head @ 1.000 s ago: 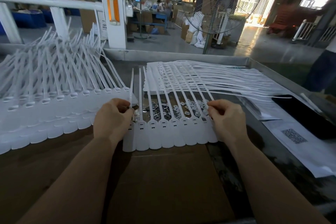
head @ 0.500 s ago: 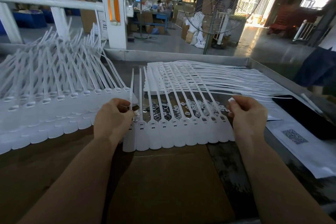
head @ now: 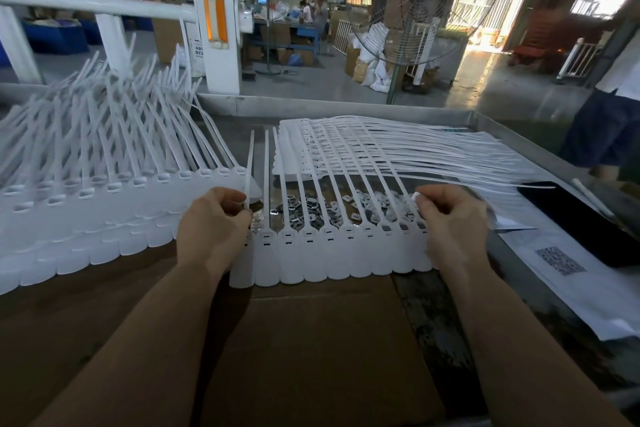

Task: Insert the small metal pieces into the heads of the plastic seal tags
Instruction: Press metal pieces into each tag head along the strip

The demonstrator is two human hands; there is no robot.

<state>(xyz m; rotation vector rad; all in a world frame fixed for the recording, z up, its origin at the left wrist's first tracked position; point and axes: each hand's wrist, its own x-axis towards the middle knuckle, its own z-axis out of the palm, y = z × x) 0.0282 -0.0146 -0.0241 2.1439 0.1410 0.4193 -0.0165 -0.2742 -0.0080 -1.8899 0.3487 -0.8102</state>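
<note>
A joined strip of white plastic seal tags (head: pixel 332 253) lies flat in front of me, heads in a row, tails pointing away. My left hand (head: pixel 213 229) grips the strip's left end, fingers curled round the leftmost tail. My right hand (head: pixel 450 218) holds the right end, thumb and fingers pinching the last tail near its head. Behind the heads, under the tails, lies a loose heap of small metal pieces (head: pixel 329 208). Whether the heads hold metal pieces I cannot tell.
A large fanned pile of tag strips (head: pixel 86 184) fills the left. More strips (head: pixel 381 149) lie flat at the back right. Brown cardboard (head: pixel 311 340) covers the near table. A black tablet (head: pixel 581 218) and printed papers (head: pixel 571 274) sit right. A person (head: pixel 609 121) stands far right.
My right hand slid rightward along the strip from its middle to its right end, uncovering more heads. The left hand stayed at the left end.
</note>
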